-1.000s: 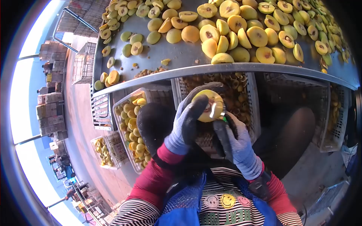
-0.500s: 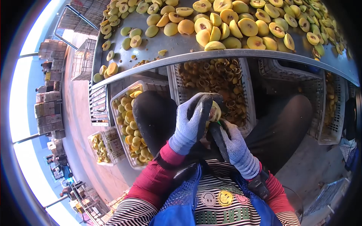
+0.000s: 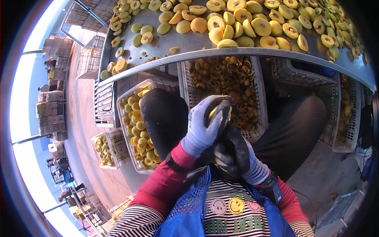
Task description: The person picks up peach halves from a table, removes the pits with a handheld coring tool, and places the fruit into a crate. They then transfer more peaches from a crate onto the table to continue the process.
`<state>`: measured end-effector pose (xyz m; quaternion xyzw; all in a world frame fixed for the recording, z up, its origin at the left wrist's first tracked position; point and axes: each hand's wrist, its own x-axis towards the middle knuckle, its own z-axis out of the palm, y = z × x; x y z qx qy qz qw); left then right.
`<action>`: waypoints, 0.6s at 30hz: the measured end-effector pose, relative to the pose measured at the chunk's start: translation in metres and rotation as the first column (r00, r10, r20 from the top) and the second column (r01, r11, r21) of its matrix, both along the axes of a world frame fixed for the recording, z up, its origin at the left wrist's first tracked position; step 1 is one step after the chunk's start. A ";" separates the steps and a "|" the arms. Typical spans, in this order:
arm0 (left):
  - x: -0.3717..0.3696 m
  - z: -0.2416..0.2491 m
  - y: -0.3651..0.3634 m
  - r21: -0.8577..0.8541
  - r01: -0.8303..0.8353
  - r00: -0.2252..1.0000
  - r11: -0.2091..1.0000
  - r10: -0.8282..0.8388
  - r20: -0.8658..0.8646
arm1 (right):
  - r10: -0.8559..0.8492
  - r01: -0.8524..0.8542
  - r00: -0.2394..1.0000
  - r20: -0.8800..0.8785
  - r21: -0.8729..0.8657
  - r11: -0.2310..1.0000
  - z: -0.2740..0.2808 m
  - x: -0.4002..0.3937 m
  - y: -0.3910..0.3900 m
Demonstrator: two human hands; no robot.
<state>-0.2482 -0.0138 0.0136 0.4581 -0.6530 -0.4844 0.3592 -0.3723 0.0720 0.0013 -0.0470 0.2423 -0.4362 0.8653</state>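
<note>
My left hand (image 3: 207, 122), in a grey glove with dark coated fingers, is closed around a yellow peach half (image 3: 213, 113). Only a strip of the fruit shows between thumb and fingers. Just below and to the right, my right hand (image 3: 238, 152), gloved the same way, has its fingers curled in close against the left hand. Whatever it grips is hidden by the dark fingers. Both hands are above my lap, in front of a white crate (image 3: 184, 81) of brown, ring-shaped fruit scraps (image 3: 221, 77).
A metal table (image 3: 130, 53) spread with halved peaches (image 3: 261, 27) crosses ahead, its raised rim (image 3: 237, 51) nearest me. Left of my knee is a crate of peach halves (image 3: 138, 130), with a smaller crate (image 3: 118, 146) beyond. More crates (image 3: 335, 130) stand at right.
My right hand has dropped slightly and turned, its fingers curling inward. The peach half has rotated within my left hand and is more covered. A green bit between the hands is now hidden.
</note>
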 end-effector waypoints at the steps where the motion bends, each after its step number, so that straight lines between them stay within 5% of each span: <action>1: 0.004 0.000 -0.005 -0.200 0.092 0.988 0.975 -0.065 0.139 | 0.080 -0.116 0.925 0.372 0.076 0.990 -0.003 -0.001 0.001; 2: 0.006 0.002 -0.009 -0.229 0.173 0.966 0.958 -0.120 0.230 | 0.085 -0.121 0.924 0.372 0.074 0.990 -0.005 -0.002 0.001; 4: 0.010 0.007 -0.019 -0.212 0.292 0.931 0.933 -0.227 0.284 | 0.027 -0.258 0.608 0.794 0.165 0.952 -0.008 -0.002 0.002; 5: 0.011 0.008 -0.021 -0.187 0.410 0.880 0.893 -0.334 0.336 | 0.029 -0.260 0.609 0.793 0.165 0.951 -0.008 -0.001 0.003; 7: 0.006 -0.001 -0.015 -0.176 0.380 0.908 0.908 -0.330 0.258 | -0.016 -0.209 0.433 0.901 0.118 0.971 -0.007 0.002 0.005; 8: 0.000 -0.002 -0.005 0.107 0.239 0.971 0.965 -0.239 -0.015 | -0.012 -0.211 0.434 0.901 0.114 0.971 -0.008 0.004 0.005; 9: -0.005 -0.003 0.004 0.409 0.151 0.969 0.900 -0.052 -0.243 | -0.017 -0.173 0.418 0.908 0.098 0.980 -0.009 0.006 0.005; 10: -0.006 -0.010 0.010 0.281 0.152 0.964 0.948 -0.080 -0.254 | -0.024 -0.135 0.402 0.915 0.085 0.987 -0.011 0.007 0.006; 11: -0.007 -0.009 0.012 0.454 0.133 0.956 0.881 0.007 -0.293 | -0.019 -0.137 0.403 0.915 0.081 0.987 -0.012 0.009 0.006; 14: -0.001 -0.033 0.014 0.199 0.073 0.973 0.977 -0.026 -0.228 | -0.065 -0.177 0.386 0.920 0.143 0.974 -0.015 0.007 0.008; 18: 0.015 -0.017 -0.008 -0.158 0.279 0.955 0.947 -0.256 0.151 | -0.033 -0.282 0.428 0.903 0.168 0.945 -0.013 0.008 0.009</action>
